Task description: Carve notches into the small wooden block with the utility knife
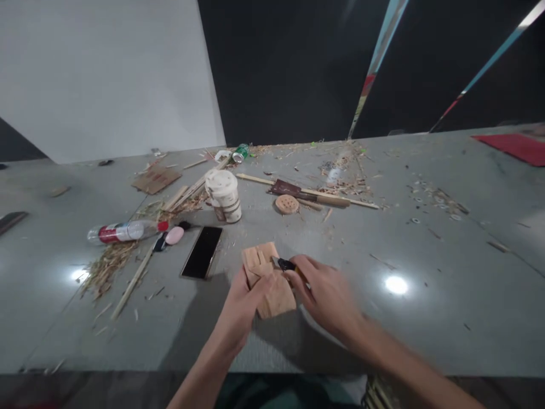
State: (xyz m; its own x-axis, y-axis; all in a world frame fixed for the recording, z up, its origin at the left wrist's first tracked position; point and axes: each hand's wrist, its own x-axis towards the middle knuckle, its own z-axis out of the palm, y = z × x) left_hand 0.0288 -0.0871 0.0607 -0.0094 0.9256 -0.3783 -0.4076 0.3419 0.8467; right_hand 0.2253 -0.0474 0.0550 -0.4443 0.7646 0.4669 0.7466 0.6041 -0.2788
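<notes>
A light brown piece of cardboard or thin wood [268,278] lies on the grey table [426,318] near the front edge. My left hand [242,304] presses on its left side with closed fingers, holding it. My right hand [326,292] grips a small utility knife [284,264] with a black and yellow handle. The blade tip rests on the upper right part of the piece.
A black phone [202,251] lies left of the piece. Further back are a lidded paper cup [223,195], a plastic bottle [125,231] on its side, a green can [240,153], a round perforated wooden disc [286,203], bamboo sticks [315,196] and scattered shavings.
</notes>
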